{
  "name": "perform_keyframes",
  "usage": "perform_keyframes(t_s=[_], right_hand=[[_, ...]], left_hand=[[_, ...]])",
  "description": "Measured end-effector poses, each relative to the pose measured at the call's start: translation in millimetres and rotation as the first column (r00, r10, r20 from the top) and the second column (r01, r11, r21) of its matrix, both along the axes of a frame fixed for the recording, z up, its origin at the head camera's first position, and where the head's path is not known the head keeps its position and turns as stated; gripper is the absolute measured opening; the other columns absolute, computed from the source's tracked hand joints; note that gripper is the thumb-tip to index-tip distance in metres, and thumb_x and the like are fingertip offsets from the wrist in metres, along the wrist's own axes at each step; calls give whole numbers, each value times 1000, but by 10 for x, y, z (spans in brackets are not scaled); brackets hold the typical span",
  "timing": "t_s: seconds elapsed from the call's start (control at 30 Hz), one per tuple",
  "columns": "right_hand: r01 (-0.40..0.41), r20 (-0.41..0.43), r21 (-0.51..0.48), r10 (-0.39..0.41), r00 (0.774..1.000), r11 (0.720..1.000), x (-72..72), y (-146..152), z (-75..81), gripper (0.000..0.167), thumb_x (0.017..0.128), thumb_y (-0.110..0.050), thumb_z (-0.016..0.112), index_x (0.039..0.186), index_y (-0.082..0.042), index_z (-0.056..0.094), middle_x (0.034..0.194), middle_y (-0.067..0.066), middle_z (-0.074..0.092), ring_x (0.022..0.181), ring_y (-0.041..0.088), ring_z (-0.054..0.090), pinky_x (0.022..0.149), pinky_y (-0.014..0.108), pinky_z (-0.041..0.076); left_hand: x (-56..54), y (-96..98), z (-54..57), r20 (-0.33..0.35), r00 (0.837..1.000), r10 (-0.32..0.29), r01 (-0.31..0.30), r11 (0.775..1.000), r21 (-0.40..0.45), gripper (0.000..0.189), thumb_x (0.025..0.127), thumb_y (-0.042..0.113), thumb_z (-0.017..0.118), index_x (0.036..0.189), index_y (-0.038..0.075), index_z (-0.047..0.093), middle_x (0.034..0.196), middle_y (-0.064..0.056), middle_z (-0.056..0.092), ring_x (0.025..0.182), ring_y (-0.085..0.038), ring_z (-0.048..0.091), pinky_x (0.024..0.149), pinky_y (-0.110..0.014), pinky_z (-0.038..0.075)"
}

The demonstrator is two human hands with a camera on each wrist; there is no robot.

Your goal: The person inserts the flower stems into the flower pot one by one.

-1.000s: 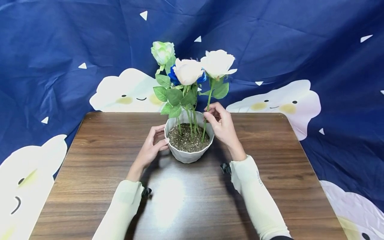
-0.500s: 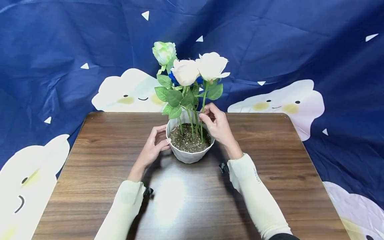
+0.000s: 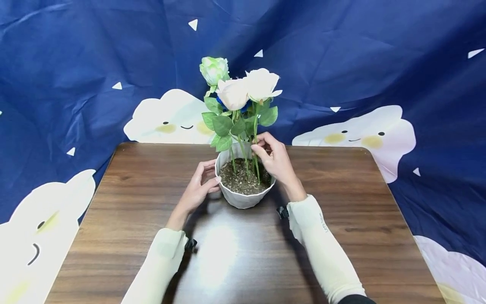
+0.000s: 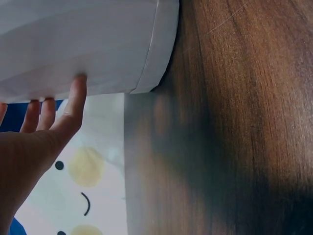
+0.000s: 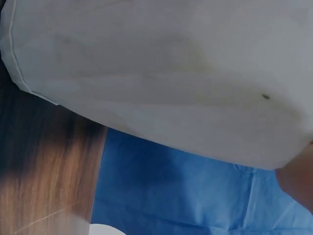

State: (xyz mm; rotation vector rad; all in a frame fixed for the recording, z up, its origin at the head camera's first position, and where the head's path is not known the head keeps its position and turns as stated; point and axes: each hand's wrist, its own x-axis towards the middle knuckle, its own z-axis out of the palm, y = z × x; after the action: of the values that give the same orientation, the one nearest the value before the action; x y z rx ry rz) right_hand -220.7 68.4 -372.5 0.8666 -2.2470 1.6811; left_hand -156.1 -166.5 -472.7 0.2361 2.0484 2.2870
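A faceted white flower pot filled with soil stands on the table. My left hand rests against the pot's left side, fingertips and thumb touching its outer wall; in the left wrist view, the fingers meet that wall. Thumb and fingers of my right hand pinch the green stem of a white rose above the pot's right rim, its lower end at the soil. Left of it stands a pale pink-white rose. Blue petals show behind, and a green-white flower rises at the back left.
The pot stands near the far edge of the brown wooden table. Behind hangs a dark blue cloth printed with smiling clouds. Black wrist cameras sit at both cuffs. Green leaves spread above the pot's left rim.
My right hand has moved left with the white rose, bringing its bloom against the pink-white one. The left hand stays at the pot. The whole view has shifted slightly.
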Motion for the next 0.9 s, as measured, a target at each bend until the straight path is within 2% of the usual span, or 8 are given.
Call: perform_keyframes(t_s=[0.07, 0.2, 0.33, 0.53, 0.6, 0.7, 0.83, 0.9], right_hand=[[2, 1, -2, -2, 1000, 1000, -14, 4, -28, 11, 93, 9, 64, 103, 15, 63, 81, 28, 64, 66, 44, 56, 57, 14, 42], [6, 25, -47, -5, 1000, 999, -114, 22, -212, 19, 96, 7, 63, 112, 16, 66, 87, 29, 69, 69, 43, 62, 59, 17, 51], [68, 49, -132, -62, 997, 989, -221, 73, -391, 23, 98, 4, 62, 119, 12, 67, 95, 27, 71, 77, 43, 69, 68, 26, 60], [131, 24, -222, -129, 991, 966, -242, 202, -469, 22, 99, -3, 64, 117, 10, 67, 96, 29, 70, 80, 27, 71, 73, 30, 61], [133, 33, -233, -129, 991, 963, -221, 248, -489, 22, 99, -3, 64, 116, 10, 67, 96, 28, 70, 81, 27, 71, 73, 30, 61], [141, 54, -225, -133, 990, 964, -181, 301, -512, 21, 99, -2, 64, 115, 12, 66, 96, 28, 71, 81, 19, 71, 74, 32, 62], [163, 90, -198, -147, 985, 967, -127, 359, -524, 21, 99, 5, 60, 115, 17, 63, 97, 33, 69, 80, 4, 69, 74, 29, 61], [173, 95, -174, -158, 983, 970, -108, 406, -537, 21, 98, 8, 59, 115, 19, 62, 98, 36, 67, 79, 2, 68, 73, 30, 61]], left_hand=[[1, -11, -16, 3, 1000, 7, -7, 1000, 1, 57, 99, 4, 57, 150, 2, 33, 150, -26, 39, 134, -45, 44, 92, -55, 55], [-14, -43, -23, -1, 1000, 17, -17, 1000, 1, 57, 98, 5, 58, 150, 4, 34, 149, -26, 40, 134, -45, 44, 92, -56, 55], [-54, -59, -25, -2, 1000, 6, -6, 1000, -2, 56, 99, 5, 58, 150, 4, 34, 149, -26, 40, 134, -44, 44, 91, -52, 56], [-87, -70, -10, 4, 1000, 0, 0, 1000, -13, 56, 98, 3, 58, 149, 4, 34, 148, -26, 40, 132, -44, 45, 91, -52, 56], [-78, -90, 13, -4, 1000, 1, -1, 999, -46, 56, 98, 3, 59, 149, 3, 36, 146, -27, 41, 131, -44, 46, 93, -57, 54], [-63, -144, 52, -48, 999, 10, -17, 991, -130, 54, 97, 2, 62, 146, 2, 40, 144, -25, 45, 129, -42, 48, 98, -58, 51], [-50, -238, 89, -111, 993, 51, -75, 973, -220, 50, 96, 4, 66, 142, -1, 46, 141, -22, 51, 128, -40, 50, 108, -54, 43], [-34, -295, 101, -129, 988, 82, -114, 959, -260, 49, 96, 6, 67, 140, -1, 48, 141, -22, 52, 130, -40, 49, 112, -54, 38]])
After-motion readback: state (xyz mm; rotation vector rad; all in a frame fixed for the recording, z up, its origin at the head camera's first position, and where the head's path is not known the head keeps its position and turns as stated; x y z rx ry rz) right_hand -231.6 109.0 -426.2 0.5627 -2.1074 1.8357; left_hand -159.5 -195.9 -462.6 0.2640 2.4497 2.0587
